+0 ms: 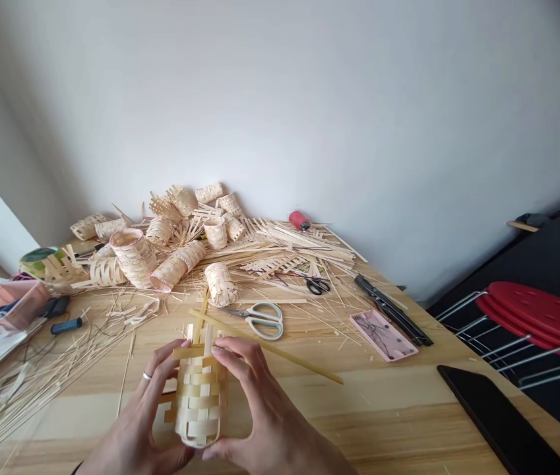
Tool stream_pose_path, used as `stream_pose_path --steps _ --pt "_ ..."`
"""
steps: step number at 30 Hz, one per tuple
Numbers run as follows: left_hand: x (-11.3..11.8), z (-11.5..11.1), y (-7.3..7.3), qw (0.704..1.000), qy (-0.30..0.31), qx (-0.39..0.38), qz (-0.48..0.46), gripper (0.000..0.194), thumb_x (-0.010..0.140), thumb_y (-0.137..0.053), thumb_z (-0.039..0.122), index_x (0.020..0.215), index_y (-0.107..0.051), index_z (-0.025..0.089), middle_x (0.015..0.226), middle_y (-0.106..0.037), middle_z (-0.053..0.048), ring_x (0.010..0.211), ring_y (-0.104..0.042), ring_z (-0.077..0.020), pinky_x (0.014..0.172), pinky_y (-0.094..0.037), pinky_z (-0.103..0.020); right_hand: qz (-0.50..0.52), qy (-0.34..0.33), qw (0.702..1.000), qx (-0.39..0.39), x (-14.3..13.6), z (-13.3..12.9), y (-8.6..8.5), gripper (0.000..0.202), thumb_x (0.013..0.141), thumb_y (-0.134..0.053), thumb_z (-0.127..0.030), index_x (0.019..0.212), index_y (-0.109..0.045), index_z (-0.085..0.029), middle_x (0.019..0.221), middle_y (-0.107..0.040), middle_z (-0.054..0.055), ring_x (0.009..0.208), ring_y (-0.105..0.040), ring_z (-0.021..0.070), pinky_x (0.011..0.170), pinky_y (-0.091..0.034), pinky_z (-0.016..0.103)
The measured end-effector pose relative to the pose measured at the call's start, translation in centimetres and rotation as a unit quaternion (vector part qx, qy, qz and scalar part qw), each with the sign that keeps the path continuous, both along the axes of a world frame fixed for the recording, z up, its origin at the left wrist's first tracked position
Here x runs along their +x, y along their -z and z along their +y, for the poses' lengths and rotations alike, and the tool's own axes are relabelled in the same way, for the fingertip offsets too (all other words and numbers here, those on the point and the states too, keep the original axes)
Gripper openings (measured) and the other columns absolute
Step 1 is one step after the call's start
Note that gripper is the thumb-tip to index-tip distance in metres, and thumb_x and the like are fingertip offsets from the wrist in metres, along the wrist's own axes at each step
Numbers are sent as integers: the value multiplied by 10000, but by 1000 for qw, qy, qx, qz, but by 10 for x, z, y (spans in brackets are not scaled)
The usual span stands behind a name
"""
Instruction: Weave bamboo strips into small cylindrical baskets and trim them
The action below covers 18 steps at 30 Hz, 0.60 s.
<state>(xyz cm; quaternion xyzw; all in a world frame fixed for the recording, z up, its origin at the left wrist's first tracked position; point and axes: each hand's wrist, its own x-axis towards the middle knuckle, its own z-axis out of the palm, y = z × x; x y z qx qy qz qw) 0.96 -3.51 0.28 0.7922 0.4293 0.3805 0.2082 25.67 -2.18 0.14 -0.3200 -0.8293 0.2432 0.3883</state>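
1. Light wood tabletop with streaky grain meets a smooth, pale wall; thin offcuts and bundled splints litter its far side.
2. Between the two hands, near the table's front edge, is a woven cylinder. The left hand grips its left side, fingers near the rim and thumb low; the right hand clasps the opposite side in the same way. Whether its base touches the wood cannot be told.
3. Squeezing too hard could dent the hollow wall, since the flat bands look thin and springy.
4. Upright strips project past the rim; a finger pressing sideways could bend or split one, as they look brittle.
5. The yellow crosswise band near the top could slip out of line if fingertip pressure eases, because its end juts free.
6. A long yellow strip slants across the wood beyond the right hand; a sleeve or wrist could snag it. White-handled scissors lie close by, their pointed blades a possible scratch for reaching fingers.
7. Farther back, checkered tubes with rounded mouths lie tilted or tipped among the splints, pink edging on some, near a glossy red spool.
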Motion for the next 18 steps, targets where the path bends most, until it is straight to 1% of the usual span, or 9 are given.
stream_pose_path --steps 2,4,7,9,10,12,15,16,18 --pt "2 -1 1 1000 4 -12 -15 901 821 -881 297 1577 -426 480 1574 -549 -123 1394 -661 -401 980 -706 -446 -3 -3 1000 -11 1 1 0 1401 609 -1083 -263 1659 -168 -409 1613 -451 144 1556 -469 384 1263 -487 541" --pt "2 -2 2 999 23 -29 -37 908 848 -867 337 1607 -396 498 1618 -511 -128 1432 -627 -424 1009 -691 -496 3 -4 1000 -25 3 0 -3 1386 611 -1080 -287 1656 -179 -418 1616 -456 143 1549 -483 386 1253 -503 533" --pt "-2 -1 6 988 62 -84 -110 922 882 -829 539 1659 -334 489 1762 -337 -143 1529 -505 -490 1101 -610 -624 12 10 999 -35 7 -2 -10 1321 631 -1049 -210 1640 -223 -426 1608 -461 133 1537 -496 394 1235 -524 530" --pt "-4 2 9 970 62 -139 -189 923 904 -771 638 1674 -284 492 1807 -266 -140 1511 -524 -489 1119 -576 -661 16 23 999 -26 9 -1 -11 1304 632 -1017 -132 1633 -233 -425 1607 -451 132 1540 -487 403 1236 -521 539" --pt "-4 4 9 957 61 -172 -227 901 920 -740 660 1673 -274 494 1800 -294 -143 1474 -567 -473 1112 -573 -667 19 27 999 -22 10 -1 -9 1309 625 -1006 -105 1631 -232 -421 1611 -442 135 1541 -484 408 1239 -516 546" --pt "-4 10 10 926 86 -238 -280 846 926 -710 694 1652 -337 473 1723 -450 -147 1380 -647 -443 1093 -569 -672 29 27 999 -10 8 1 -1 1322 601 -993 -78 1627 -226 -406 1619 -421 145 1538 -478 424 1239 -508 565" --pt "1 15 8 888 138 -305 -315 800 886 -750 703 1561 -541 328 1540 -646 -151 1392 -625 -428 1173 -486 -664 26 3 1000 -2 4 1 15 1317 592 -961 -51 1631 -229 -395 1637 -402 151 1554 -454 430 1249 -486 587" --pt "3 16 7 880 136 -330 -314 762 872 -798 650 1513 -587 296 1491 -681 -144 1386 -626 -414 1184 -476 -641 19 -15 1000 -3 3 2 18 1293 604 -977 -86 1632 -254 -389 1630 -420 152 1551 -460 426 1250 -483 580" --pt "8 16 5 855 110 -387 -327 683 844 -869 554 1410 -650 241 1388 -733 -135 1325 -660 -387 1158 -501 -571 -16 -41 998 -48 8 6 18 1182 670 -1026 -256 1623 -338 -390 1628 -462 143 1560 -466 406 1247 -493 535"
